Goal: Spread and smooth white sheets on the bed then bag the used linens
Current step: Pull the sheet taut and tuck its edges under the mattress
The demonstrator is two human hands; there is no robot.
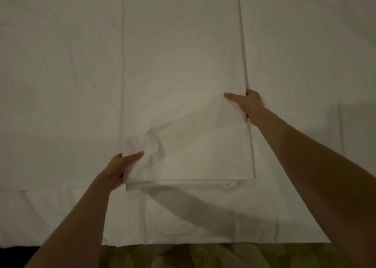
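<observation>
Lying lengthwise on the bed, a folded white sheet is shown creased near its front. Its edges are gripped by the left hand and right hand.

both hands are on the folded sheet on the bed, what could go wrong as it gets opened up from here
1. The left hand grips near the folded sheet's near corner while the right hand holds farther up the opposite edge; pulling from uneven grips may open it crooked.
2. Fabric is already bunched beside the left hand, so creases could carry over.
3. Dragging the stack might wrinkle the bottom sheet beneath.
</observation>
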